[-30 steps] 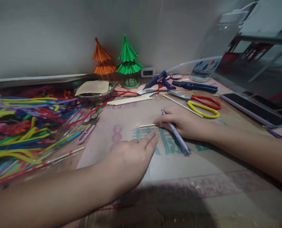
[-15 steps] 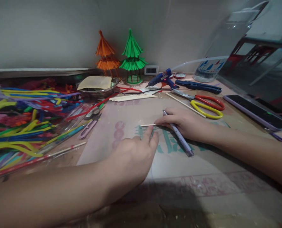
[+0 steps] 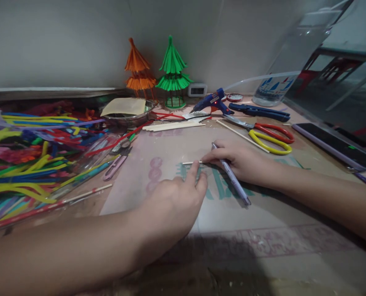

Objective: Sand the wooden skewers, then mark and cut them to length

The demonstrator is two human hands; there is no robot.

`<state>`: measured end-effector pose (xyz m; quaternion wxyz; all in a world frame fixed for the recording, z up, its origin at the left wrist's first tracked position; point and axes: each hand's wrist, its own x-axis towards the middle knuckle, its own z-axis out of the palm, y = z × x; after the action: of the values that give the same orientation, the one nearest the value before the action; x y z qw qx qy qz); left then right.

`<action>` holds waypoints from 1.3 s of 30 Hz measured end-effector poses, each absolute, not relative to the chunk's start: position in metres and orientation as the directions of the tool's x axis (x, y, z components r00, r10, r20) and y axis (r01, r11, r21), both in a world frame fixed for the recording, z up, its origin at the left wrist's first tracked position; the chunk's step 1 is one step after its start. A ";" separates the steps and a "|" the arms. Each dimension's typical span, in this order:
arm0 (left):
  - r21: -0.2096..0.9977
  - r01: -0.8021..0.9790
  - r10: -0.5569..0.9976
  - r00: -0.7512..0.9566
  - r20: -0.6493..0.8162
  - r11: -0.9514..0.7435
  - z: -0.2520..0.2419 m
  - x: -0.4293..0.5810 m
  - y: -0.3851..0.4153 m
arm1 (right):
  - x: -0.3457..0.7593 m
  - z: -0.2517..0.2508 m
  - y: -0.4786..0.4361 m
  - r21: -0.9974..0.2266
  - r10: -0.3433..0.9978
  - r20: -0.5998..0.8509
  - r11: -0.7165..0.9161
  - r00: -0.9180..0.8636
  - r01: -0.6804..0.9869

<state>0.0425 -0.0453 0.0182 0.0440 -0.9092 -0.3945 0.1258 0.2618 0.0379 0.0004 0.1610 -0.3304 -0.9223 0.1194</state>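
A short pale wooden stick point(image 3: 188, 163) lies flat on the clear-covered work surface. My left hand point(image 3: 176, 205) presses the stick down with its index fingertip; its thumb is beside that finger and the other fingers are curled. A slim purple pen point(image 3: 234, 181) slants through the fingers of my right hand point(image 3: 240, 162), its upper end pointing toward me. The fingertips of that hand are at the stick's right end, close to my left index finger. Where the pen's tip meets the surface is hard to make out.
Pipe cleaners point(image 3: 22, 164) crowd the left side, near a pink cutter point(image 3: 116, 166). Behind my hands are loose sticks point(image 3: 173, 126), a glue gun point(image 3: 212, 102), scissors point(image 3: 270, 142) and blue pliers point(image 3: 258, 112). Orange point(image 3: 138, 68) and green point(image 3: 173, 68) tiered models stand by the wall; a phone point(image 3: 333, 146) lies right.
My left hand has shifted very slightly to the right over the stick. The pen's near end has tilted down a little; the stick stays in the same place.
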 end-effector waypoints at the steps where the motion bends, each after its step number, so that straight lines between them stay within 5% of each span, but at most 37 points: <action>1: -0.174 0.712 0.732 0.654 -0.190 -0.681 0.019 0.043 -0.045 | 0.262 0.000 0.038 -0.321 0.644 0.227 0.758 -0.731 0.568; 39: -0.197 0.719 0.744 0.629 -0.225 -0.667 0.018 0.044 -0.046 | 0.262 0.003 0.039 -0.305 0.621 0.210 0.775 -0.755 0.553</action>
<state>0.0438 -0.0463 0.0181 0.0440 -0.9015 -0.4056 0.1445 0.2618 0.0387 0.0028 0.1510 -0.3155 -0.9300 0.1128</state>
